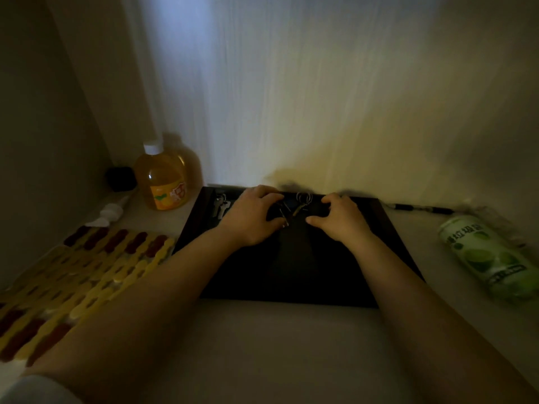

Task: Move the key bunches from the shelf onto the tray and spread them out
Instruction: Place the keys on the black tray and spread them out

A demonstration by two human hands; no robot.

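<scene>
Head camera looks down into a dim alcove, and we see both our bare forearms reaching onto a dark tray [388, 258] that lies flat on the pale shelf surface [285, 345] against the back wall.

Our left hand [252, 218] sits on the far half of the tray, knuckles up, its fingers curled down onto a tangle of dark keys [284, 214] — the fingertips and thumb look pinched on them, though the light is too poor to be sure how many keys they have. Our right hand [339, 218] is just beside it, clawed over the tray with fingers bent and spread apart, thumb pointing toward the left hand; we cannot tell whether its fingertips touch anything but the tray. Between the two hands, near the tray's far edge, lies a key ring [304, 197] with a strap or key trailing from it toward us. A second bunch of silvery keys [220, 206] rests apart in the tray's far left corner, untouched.

Left of the tray stands a bottle of yellow drink [163, 179] with a white cap, a small black object [121, 178] behind it, and a white tube [112, 209] lying near it. A yellow and dark red patterned mat [87, 272] covers the shelf at our left forearm. Right of the tray a green can [490, 255] lies on its side — and a dark pen [420, 208] lies along the wall behind it.
</scene>
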